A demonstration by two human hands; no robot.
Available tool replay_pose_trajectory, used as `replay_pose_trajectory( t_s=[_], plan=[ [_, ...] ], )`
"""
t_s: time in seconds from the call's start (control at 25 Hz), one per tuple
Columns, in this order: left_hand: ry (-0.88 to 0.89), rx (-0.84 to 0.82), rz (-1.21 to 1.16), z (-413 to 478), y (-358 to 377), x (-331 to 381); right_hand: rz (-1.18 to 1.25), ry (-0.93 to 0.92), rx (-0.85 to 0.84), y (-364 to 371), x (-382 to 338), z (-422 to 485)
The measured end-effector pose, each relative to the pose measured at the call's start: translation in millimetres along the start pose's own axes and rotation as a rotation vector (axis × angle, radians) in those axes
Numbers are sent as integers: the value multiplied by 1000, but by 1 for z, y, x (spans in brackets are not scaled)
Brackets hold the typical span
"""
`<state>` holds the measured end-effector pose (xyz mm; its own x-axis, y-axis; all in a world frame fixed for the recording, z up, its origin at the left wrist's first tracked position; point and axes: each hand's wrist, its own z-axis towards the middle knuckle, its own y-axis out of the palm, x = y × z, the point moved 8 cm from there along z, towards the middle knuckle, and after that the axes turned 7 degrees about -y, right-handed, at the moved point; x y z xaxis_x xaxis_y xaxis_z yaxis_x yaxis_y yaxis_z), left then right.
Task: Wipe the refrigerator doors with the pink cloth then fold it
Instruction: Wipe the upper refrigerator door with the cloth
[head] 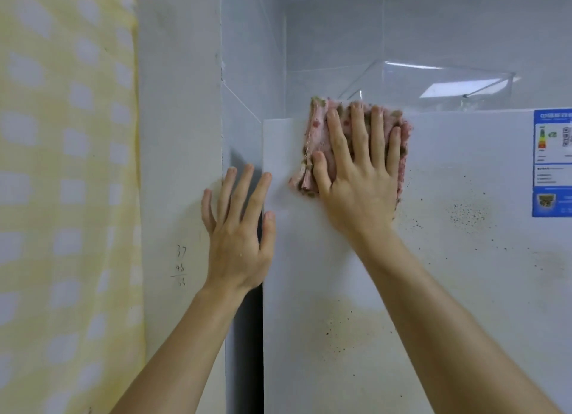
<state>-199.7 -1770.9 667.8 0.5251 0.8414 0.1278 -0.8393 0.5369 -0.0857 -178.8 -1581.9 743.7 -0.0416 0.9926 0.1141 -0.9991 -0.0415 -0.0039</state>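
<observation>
Cloth [318, 135] half hidden under spread right hand [359, 184], pressed to refrigerator door [309, 305], left hand [238, 240] spread at its edge

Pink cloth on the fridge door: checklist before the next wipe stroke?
1. The pink cloth flat under the right hand, fingers spread: ok.
2. Cloth against the refrigerator door, near its top left corner: ok.
3. The left hand steadying the door's left edge: ok.
4. Door clean: not ok, brown specks right of and below the cloth.
5. Edges of the blue label, further right, stuck down: cannot tell.
6. Cloth's wiping face clean: cannot tell.
</observation>
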Motion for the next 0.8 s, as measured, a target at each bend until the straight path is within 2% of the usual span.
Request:
replay_pose_trajectory(
  t_s=[0.24, 0.36, 0.56, 0.68, 0.8],
  plan=[
    [29, -55, -105, -15, 20, 29, 23, -41, -38, -13, 13, -139],
    [3, -38, -138, -15, 21, 34, 19, -69, -75, -12, 24, -163],
    [20, -3, -88, -12, 16, 40, -42, -82, -8, -18, 43, -97],
    [37, -3, -83, -5, 17, 56, -36, -6, 67, -23, 70, -28],
    [37, -8, -104, 0, 24, 74, -3, 35, 40, -21, 73, -15]
  ],
)
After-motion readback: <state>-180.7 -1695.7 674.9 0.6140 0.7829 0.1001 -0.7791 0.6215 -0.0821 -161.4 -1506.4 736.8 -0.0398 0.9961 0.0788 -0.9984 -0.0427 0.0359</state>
